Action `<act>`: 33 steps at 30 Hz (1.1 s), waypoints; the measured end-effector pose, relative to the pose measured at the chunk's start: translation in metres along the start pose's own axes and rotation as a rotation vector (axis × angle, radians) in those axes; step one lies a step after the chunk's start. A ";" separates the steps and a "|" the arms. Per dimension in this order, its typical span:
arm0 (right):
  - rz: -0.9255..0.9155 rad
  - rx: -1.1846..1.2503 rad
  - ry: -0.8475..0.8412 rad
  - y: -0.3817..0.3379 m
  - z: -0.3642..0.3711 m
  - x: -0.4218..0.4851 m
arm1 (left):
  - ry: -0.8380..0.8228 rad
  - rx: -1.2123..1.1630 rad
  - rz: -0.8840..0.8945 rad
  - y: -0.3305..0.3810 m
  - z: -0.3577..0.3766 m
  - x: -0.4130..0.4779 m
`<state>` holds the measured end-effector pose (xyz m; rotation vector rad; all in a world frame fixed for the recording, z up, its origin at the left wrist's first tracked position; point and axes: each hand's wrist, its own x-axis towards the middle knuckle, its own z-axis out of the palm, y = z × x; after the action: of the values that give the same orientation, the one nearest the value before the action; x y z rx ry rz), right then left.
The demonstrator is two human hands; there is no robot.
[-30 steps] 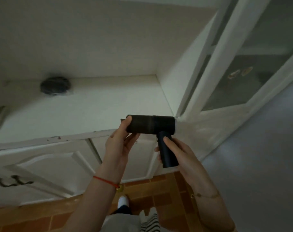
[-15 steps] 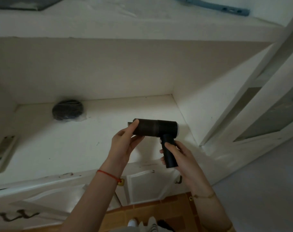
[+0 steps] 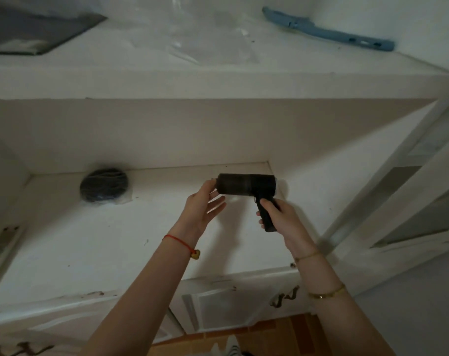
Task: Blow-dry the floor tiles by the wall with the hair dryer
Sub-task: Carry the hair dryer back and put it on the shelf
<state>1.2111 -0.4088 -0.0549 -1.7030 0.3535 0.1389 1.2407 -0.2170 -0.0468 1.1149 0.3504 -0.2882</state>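
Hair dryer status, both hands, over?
Right hand shut on hair dryer grip. Left hand open, fingertips at barrel's end. Dryer above shelf, not at floor tiles.

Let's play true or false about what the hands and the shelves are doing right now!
1. The right hand holds the hair dryer by its handle. True.
2. The left hand is clamped around the handle too. False: it is open, fingers at the barrel's end.
3. A blue bar lies on the upper shelf. True.
4. The dark bundle sits on the floor. False: it rests on the lower shelf.
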 end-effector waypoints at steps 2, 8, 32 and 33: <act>-0.005 -0.024 0.015 -0.001 -0.002 0.022 | -0.007 -0.003 0.000 0.002 0.004 0.015; -0.058 -0.170 0.073 -0.003 -0.005 0.081 | -0.025 -0.046 -0.075 0.006 0.020 0.055; -0.143 -0.445 0.215 -0.001 -0.001 0.164 | -0.089 -0.210 -0.120 -0.001 0.050 0.105; -0.145 -0.457 0.232 -0.002 -0.001 0.163 | -0.084 -0.203 -0.123 -0.002 0.050 0.106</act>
<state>1.3655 -0.4344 -0.1003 -2.1982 0.3872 -0.0942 1.3429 -0.2682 -0.0727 0.8808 0.3660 -0.3980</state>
